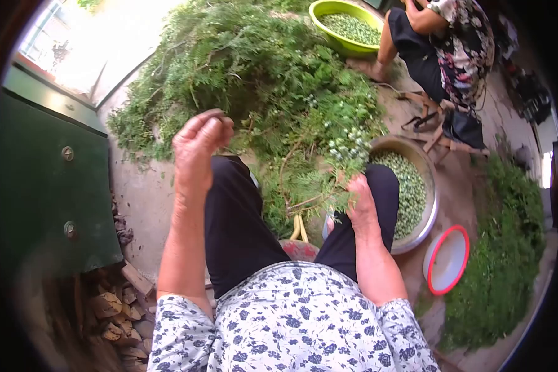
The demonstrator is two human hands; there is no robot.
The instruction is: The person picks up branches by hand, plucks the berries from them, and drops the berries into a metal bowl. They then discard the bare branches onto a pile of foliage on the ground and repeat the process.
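My right hand (361, 199) is closed around a leafy evergreen sprig (348, 162) with pale green, berry-like cones, above my right knee. Raised on the left, my left hand (201, 137) has its fingers curled in against the thumb; whatever may be inside is hidden. Just right of the right hand stands a wide metal basin (429, 214) holding many small green cones (405, 192). A large heap of cut evergreen branches (248, 68) spreads in front of both hands, and some foliage lies between my knees.
Another person (459, 43) sits at the upper right beside a yellow-green basin (319, 28) of green cones. A red-rimmed white bowl (447, 260) and more cut greenery (499, 266) lie right. Left are a green cabinet (43, 180) and split firewood (108, 307).
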